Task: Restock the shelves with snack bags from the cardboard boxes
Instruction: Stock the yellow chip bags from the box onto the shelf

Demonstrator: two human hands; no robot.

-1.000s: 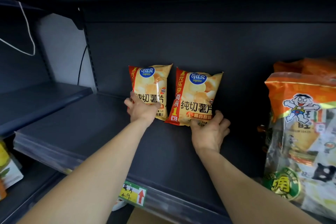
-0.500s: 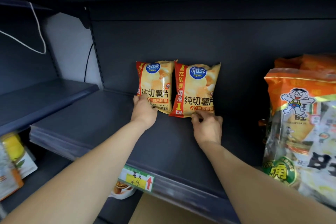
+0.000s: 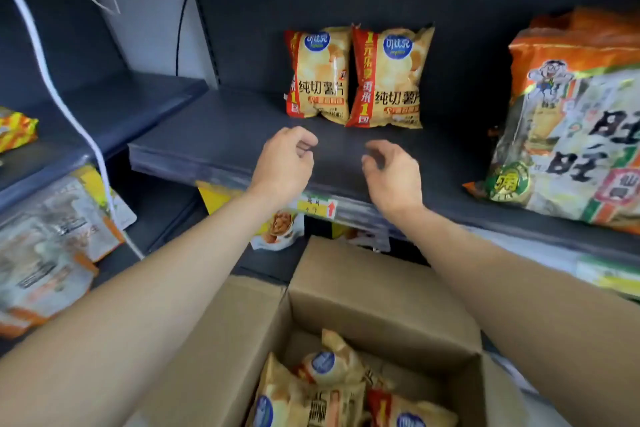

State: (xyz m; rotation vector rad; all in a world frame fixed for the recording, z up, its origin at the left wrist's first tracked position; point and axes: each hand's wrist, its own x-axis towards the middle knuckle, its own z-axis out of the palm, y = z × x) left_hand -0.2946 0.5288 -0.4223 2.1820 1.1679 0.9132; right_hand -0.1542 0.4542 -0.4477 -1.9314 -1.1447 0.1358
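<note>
Backdrop: dark grey store shelving; main shelf (image 3: 225, 149) runs across mid-frame with a dark back panel behind it.
Counts: 2 chip bags on the shelf, left chip bag (image 3: 317, 76) and right chip bag (image 3: 391, 80); 1 cardboard box (image 3: 381, 288), flaps open; at least 3 boxed bags (image 3: 332, 392) inside, overlapped, full count unclear.
Shelf bags, place: upper centre of frame, at the back of the shelf, side by side and touching, against the back panel.
Shelf bags vs hands: both sit further up the frame than the hands. Left chip bag is above the left hand, right chip bag above the right hand. Clear gap, no contact.
Orientation: long axis vertical, bags upright, top seams up, printed fronts to the camera.
Left hand (image 3: 284, 163): over the front part of the shelf, fingers loosely curled, holds nothing.
Right hand (image 3: 391, 177): level with it, just to the right, fingers loosely curled, holds nothing.
Boxed bags, place: bottom centre, low in the frame between the two forearms, jumbled at mixed angles.
Other: large cracker bag (image 3: 568, 135) at right on the same shelf; price tag (image 3: 317, 207) on the shelf's front edge between the wrists; white cord (image 3: 69, 107) hangs at left; pale pouches (image 3: 45, 253) lower left.
</note>
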